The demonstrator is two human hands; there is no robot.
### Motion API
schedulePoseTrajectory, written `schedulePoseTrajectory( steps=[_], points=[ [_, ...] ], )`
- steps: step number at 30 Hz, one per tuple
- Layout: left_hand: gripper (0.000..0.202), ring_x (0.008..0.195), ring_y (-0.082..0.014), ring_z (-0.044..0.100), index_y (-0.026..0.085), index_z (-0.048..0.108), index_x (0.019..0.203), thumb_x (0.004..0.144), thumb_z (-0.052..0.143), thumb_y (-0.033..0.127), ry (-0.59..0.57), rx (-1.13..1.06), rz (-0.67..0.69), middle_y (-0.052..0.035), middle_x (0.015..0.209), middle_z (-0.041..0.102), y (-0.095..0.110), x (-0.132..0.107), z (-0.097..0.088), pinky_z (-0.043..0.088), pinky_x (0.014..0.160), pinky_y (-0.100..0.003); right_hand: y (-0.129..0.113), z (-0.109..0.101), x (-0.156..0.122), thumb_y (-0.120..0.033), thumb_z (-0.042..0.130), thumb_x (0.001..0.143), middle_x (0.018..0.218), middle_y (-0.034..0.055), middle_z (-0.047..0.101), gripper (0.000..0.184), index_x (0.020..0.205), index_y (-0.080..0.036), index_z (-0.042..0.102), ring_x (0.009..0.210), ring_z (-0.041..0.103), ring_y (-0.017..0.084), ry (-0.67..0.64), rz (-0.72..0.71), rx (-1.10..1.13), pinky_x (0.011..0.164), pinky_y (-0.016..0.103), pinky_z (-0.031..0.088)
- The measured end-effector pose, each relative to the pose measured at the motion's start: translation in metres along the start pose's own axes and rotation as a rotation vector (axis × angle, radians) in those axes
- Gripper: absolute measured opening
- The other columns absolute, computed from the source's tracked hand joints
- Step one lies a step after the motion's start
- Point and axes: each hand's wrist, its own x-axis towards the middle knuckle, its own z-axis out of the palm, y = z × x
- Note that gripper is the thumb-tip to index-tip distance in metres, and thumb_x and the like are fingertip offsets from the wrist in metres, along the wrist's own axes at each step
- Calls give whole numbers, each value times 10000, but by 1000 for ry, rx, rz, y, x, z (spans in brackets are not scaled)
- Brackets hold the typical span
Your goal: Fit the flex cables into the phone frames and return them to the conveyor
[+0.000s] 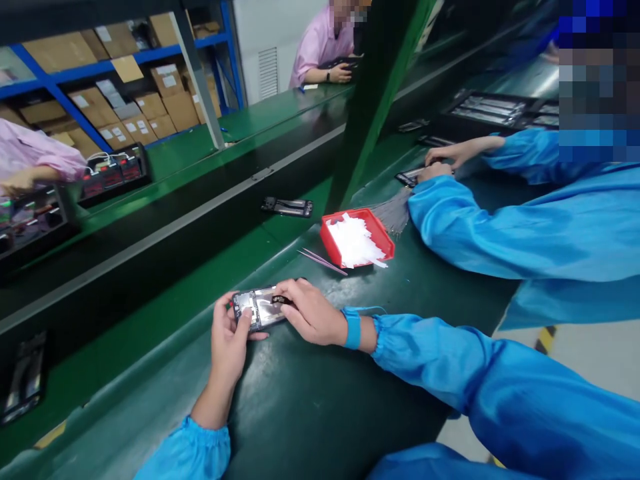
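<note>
Red plastic bin stands beyond and right of an opened phone body, clasped in the grip of the left hand; the right hand meets a black strip, pinching or pressing, I cannot tell. Internals remain uncovered.

We see an opened phone held sideways over the green mat, silvery inside facing up. A small black strip shows against its silvery section.
</note>
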Motion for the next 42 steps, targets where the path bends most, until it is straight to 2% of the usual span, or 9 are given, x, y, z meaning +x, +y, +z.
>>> schedulePoseTrajectory(
  steps=[3,7,13,19,29,36,38,42],
  points=[
    [671,928,-205,689,292,483,1397,815,784,435,-106,31,-48,-86,1256,588,1,-4,3,647,548,-268,-1,-1,1,-214,362,1061,890,72,635,207,963,-192,544,800,551,232,24,-14,-85,782,380,437],
    [534,934,-209,688,270,503,1273,833,761,426,-185,-8,-82,-70,1233,582,-1,-11,7,679,574,-332,-1,3,0,-246,448,1098,976,83,673,241,995,-181,655,869,569,222,16,-88,-153,783,370,430],
    [492,813,-145,678,246,530,1180,805,791,430,-60,148,-5,-21,1075,583,0,-14,13,670,553,-289,-1,1,-3,-272,574,1074,1004,77,706,177,1168,-171,684,877,607,213,19,-158,-168,769,371,458],
    [581,836,-176,711,251,563,1282,786,822,409,-104,150,-10,-44,1114,648,2,-16,14,692,596,-345,-1,-2,-3,-198,611,1041,985,75,723,125,1120,-179,706,870,634,211,30,-242,-226,756,384,448],
    [487,819,-191,747,215,625,1200,803,817,421,-60,151,19,-49,1064,702,-1,-16,14,685,558,-320,-3,-4,-2,-200,585,1062,976,74,738,143,1126,-153,704,841,622,203,42,-284,-250,734,381,432],
    [470,727,-173,739,202,647,1188,802,828,402,-12,84,-27,-21,888,737,-2,-17,17,681,575,-319,-5,-4,-2,-218,539,1080,984,63,732,185,1114,-166,714,803,582,191,32,-298,-309,694,376,382],
    [469,740,-177,741,204,647,1193,807,824,401,-9,86,-25,-22,900,736,-2,-17,17,679,568,-318,-5,-4,-2,-209,542,1075,980,66,726,181,1114,-160,712,803,577,193,32,-305,-313,688,375,371],
    [491,825,-188,749,224,636,1213,798,834,397,-29,113,-16,-35,1046,727,-1,-18,17,687,584,-331,-3,-3,-1,-207,542,1074,961,70,710,182,1135,-153,705,816,574,197,19,-274,-299,712,370,387]
  ],
)
